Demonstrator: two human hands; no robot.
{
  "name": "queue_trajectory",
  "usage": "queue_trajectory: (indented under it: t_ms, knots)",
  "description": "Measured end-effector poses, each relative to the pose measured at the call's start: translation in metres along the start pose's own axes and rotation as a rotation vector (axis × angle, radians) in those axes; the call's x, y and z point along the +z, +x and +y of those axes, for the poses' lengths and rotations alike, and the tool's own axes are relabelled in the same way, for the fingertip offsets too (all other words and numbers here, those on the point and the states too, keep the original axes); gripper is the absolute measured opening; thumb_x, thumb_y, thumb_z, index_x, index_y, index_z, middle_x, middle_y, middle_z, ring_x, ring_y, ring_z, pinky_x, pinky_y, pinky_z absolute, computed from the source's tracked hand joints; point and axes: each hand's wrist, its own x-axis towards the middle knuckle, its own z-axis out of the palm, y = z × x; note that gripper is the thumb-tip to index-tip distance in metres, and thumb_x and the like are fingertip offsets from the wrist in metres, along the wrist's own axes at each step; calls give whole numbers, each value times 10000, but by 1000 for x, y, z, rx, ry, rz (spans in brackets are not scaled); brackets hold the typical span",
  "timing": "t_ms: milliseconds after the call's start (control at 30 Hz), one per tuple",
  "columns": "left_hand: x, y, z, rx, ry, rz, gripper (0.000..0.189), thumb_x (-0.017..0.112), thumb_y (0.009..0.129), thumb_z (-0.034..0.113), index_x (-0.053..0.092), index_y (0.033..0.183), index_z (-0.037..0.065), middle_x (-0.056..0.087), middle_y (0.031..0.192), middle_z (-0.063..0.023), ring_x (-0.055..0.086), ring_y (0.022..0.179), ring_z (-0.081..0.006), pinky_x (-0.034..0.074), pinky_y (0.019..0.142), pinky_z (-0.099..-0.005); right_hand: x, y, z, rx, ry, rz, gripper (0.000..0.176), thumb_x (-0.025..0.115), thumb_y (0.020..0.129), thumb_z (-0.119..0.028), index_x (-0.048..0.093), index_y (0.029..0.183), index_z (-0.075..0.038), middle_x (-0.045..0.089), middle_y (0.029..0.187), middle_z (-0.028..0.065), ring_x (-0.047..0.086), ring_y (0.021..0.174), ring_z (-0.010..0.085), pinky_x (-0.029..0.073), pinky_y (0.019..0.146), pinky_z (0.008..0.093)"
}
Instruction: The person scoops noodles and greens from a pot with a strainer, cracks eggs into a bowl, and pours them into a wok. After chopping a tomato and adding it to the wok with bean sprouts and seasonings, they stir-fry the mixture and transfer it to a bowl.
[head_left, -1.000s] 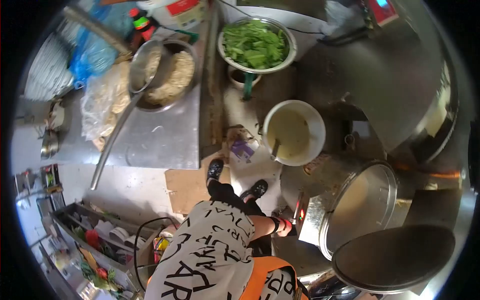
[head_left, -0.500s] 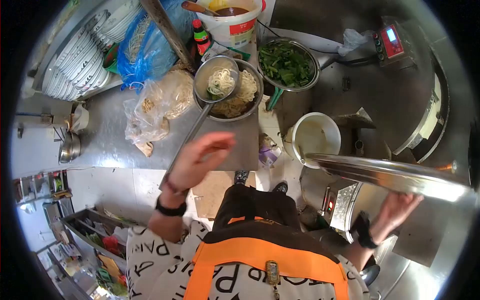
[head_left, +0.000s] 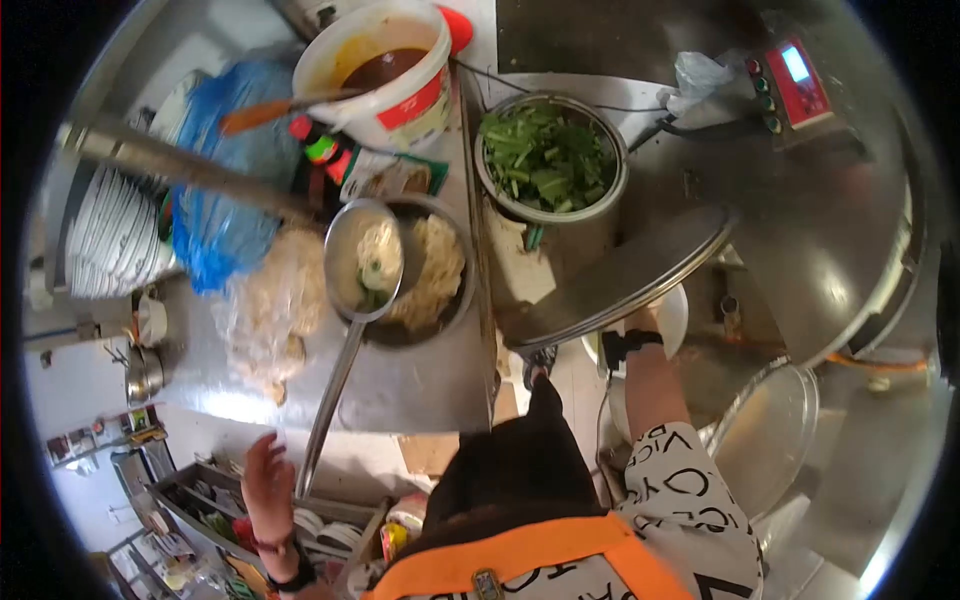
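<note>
My right hand [head_left: 643, 318] grips a large round metal lid [head_left: 640, 275] from its near side, and the lid hides most of the fingers. The lid is tilted over the gap beside the counter, partly covering a white bucket [head_left: 675, 325]. My left hand [head_left: 268, 488] is raised at the lower left with its fingers apart, holding nothing. Close to it is the handle end of a long-handled strainer [head_left: 343, 385]. The strainer's bowl, with noodles and some greens, rests on a metal bowl of noodles [head_left: 438, 270].
Leafy greens fill a metal pot [head_left: 550, 160] beyond the lid. A sauce bucket [head_left: 375, 75], a blue plastic bag [head_left: 235, 150] and stacked plates [head_left: 115, 235] line the counter's back. Clear bags [head_left: 265, 310] lie on the metal counter [head_left: 430, 385]. A red control box [head_left: 795, 85] is at right.
The lid has swung left and away from me with my right hand, out from the right side. My left hand has moved down and left, away from the strainer's handle. The view has shifted.
</note>
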Motion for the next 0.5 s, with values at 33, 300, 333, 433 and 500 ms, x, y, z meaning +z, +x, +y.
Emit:
queue_trajectory:
  t_ms: [33,300,333,433,500]
  knots:
    - [6,1,1,5,103,32,447,514,788,-30,436,1228,-6,518,1156,-112,528,1031,-212,412,865,-294,-1,28,23,73,47,32,410,372,939,-367,491,1157,-40,543,1063,99,523,939,241,460,826,344]
    - [56,17,14,-270,345,-57,480,586,780,86,436,1231,18,537,1112,-97,527,1015,-203,415,863,-322,-110,219,234,236,-19,-168,540,298,926,-494,443,1224,-68,492,1154,123,481,1012,279,410,879,422]
    - [68,25,22,-232,314,-84,478,616,751,116,462,1191,10,555,1041,-89,541,948,-198,418,836,-310,-90,215,219,397,-6,-36,562,275,927,-499,398,1276,-76,413,1265,119,404,1123,280,328,964,416]
    - [79,38,40,-60,694,-210,455,591,821,94,440,1230,-38,511,1190,-184,476,1117,-273,359,965,-346,-68,219,213,581,33,219,588,304,901,-525,385,1291,-93,391,1316,91,340,1213,245,303,966,409]
    - [83,41,37,-229,810,-197,485,597,821,113,427,1249,-38,493,1222,-195,458,1134,-305,342,978,-371,-85,234,238,605,25,322,587,350,873,-547,411,1258,-107,440,1264,64,352,1196,213,355,885,409]
